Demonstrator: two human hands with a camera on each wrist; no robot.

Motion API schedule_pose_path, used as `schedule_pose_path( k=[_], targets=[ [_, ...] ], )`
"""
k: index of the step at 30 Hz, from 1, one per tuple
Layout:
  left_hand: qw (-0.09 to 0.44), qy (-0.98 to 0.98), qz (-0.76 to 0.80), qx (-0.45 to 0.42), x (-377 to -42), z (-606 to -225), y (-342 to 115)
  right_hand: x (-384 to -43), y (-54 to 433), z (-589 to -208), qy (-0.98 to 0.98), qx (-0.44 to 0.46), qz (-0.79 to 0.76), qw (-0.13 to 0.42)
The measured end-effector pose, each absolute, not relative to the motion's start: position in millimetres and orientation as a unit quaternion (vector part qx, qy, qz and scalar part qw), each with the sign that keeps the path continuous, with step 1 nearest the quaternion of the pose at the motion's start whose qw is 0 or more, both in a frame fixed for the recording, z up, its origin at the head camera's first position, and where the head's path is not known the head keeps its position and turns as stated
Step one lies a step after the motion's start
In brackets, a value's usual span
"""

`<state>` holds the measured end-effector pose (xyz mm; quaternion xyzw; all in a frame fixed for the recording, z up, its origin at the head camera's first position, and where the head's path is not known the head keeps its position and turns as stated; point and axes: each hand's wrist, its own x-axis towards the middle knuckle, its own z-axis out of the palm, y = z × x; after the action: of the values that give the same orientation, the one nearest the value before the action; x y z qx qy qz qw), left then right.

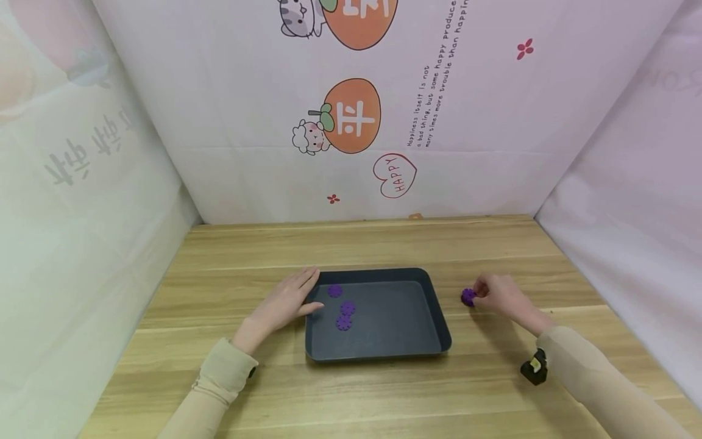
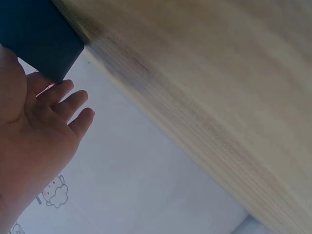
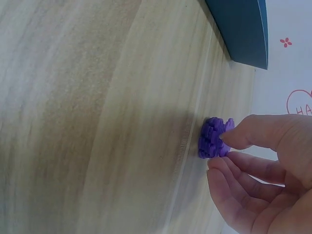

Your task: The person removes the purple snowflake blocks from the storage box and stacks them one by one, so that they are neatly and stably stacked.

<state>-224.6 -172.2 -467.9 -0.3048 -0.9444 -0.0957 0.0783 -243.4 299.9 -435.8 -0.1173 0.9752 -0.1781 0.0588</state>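
Observation:
A dark grey tray (image 1: 384, 317) lies on the wooden table, with several purple notched discs (image 1: 343, 322) on the left part of its floor. My left hand (image 1: 287, 299) rests on the tray's left rim, fingers extended and thumb reaching over the inside; in the left wrist view that hand (image 2: 44, 112) touches a tray corner (image 2: 53, 44). Right of the tray, a small stack of purple notched discs (image 1: 468, 297) stands on the table. My right hand (image 1: 501, 297) is at this stack. In the right wrist view, its thumb and forefinger pinch the top disc (image 3: 226, 130), which sits tilted against the stack (image 3: 208, 140).
The wooden table (image 1: 263, 390) extends around the tray on all sides. A white printed cloth (image 1: 247, 122) hangs behind it, with pale cloth walls at the left and right. A black device with a yellowish label (image 1: 534, 367) is at the right wrist.

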Motion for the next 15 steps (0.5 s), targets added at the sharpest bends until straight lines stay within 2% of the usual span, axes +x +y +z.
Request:
schedule_pose_path(
  k=[8, 15],
  targets=[
    [0.084, -0.943, -0.098, -0.307, -223.0, -464.6, -170.9, -242.3, 299.6, -434.6, 0.976, -0.112, -0.171, 0.070],
    [0.080, -0.944, -0.098, -0.306, -222.0, -463.4, -171.0, -240.5, 300.3, -437.2, 0.976, -0.127, -0.170, 0.051]
  ],
)
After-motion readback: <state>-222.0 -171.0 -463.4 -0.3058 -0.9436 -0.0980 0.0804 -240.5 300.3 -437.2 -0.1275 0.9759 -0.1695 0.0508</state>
